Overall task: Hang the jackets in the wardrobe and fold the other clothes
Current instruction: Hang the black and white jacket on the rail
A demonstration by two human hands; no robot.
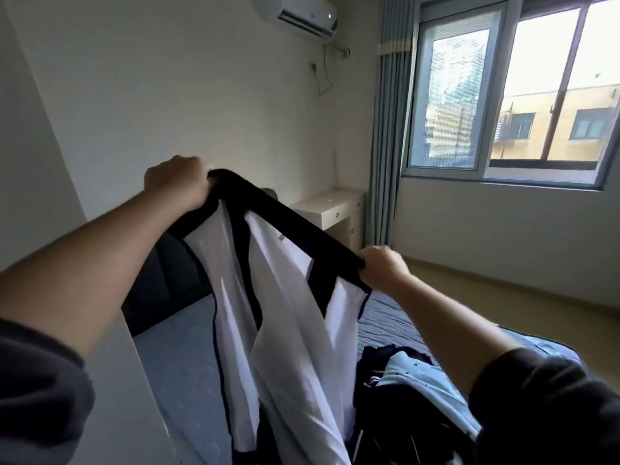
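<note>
I hold a jacket (285, 317) up in the air over the bed (181, 360). It shows a white lining with black trim and a black collar band stretched between my hands. My left hand (176, 181) grips the upper left end of the collar. My right hand (382, 265) grips the lower right end. The jacket hangs down and its bottom runs out of view. A pile of other clothes, dark ones and a light blue one (416, 384), lies on the bed at the lower right, partly hidden by my right arm.
A white panel (110, 380) stands at the left beside the bed. A small cream bedside table (332, 209) sits against the far wall next to a blue curtain (385, 135). A window (503, 95) fills the right wall, with bare floor (503, 303) below it.
</note>
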